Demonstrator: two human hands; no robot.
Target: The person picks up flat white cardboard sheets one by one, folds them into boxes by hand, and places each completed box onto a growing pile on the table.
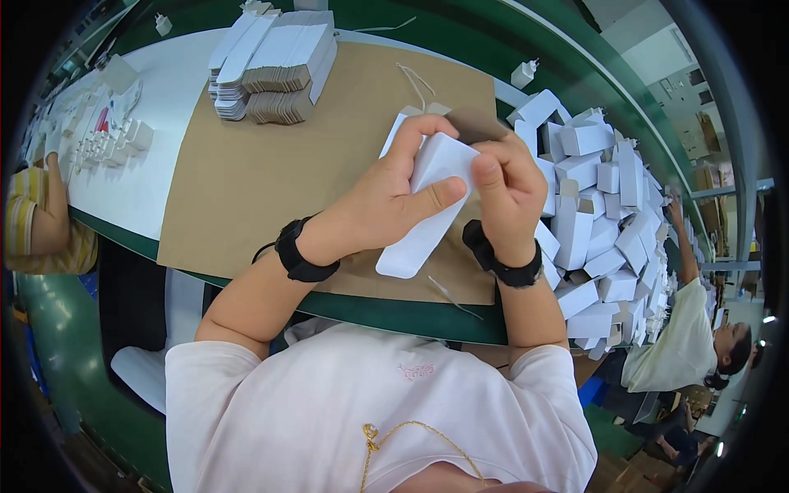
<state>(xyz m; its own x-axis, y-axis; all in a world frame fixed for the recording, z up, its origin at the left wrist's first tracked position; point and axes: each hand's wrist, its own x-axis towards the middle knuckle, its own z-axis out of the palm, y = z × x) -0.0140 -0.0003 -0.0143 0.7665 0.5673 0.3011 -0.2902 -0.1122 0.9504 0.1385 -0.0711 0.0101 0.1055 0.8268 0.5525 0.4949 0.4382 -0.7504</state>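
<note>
Over the brown cardboard sheet (238,189), a narrow white carton (417,237) is held tilted between my two hands. My left hand (370,193) wraps its left side, with the thumb laid across the front face. At the upper end my right hand (511,185) is closed round the right edge, thumb against the carton. A brown inner flap (477,125) shows behind the right fingers. The carton's inside is hidden from this view.
At the back stands a stack of flattened white cartons (283,53). Many white boxes (604,189) lie piled at the right. White plug adapters (115,146) cluster on the left, and a single one (523,74) sits behind. Other people are on both sides.
</note>
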